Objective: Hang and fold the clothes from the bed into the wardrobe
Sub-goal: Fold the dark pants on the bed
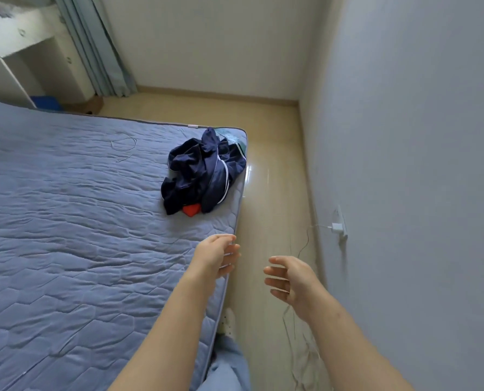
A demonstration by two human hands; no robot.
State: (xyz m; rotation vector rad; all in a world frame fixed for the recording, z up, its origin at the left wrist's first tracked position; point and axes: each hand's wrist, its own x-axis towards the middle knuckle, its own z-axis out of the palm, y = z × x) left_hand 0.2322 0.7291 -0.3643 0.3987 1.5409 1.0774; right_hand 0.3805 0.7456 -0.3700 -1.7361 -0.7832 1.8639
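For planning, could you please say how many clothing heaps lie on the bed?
1: a navy heap near the bed's far right corner; a red item peeks out beneath, others may be hidden.

The bed (80, 221) is covered in blue-grey quilting stitched in hexagons, the crumpled clothes (201, 170) at its far right corner are coloured navy with thin white piping, a red item (191, 210) is tucked beneath them, the floor (269, 165) is finished in glossy pale beige, and the curtain (94, 46) is dyed muted blue-green.
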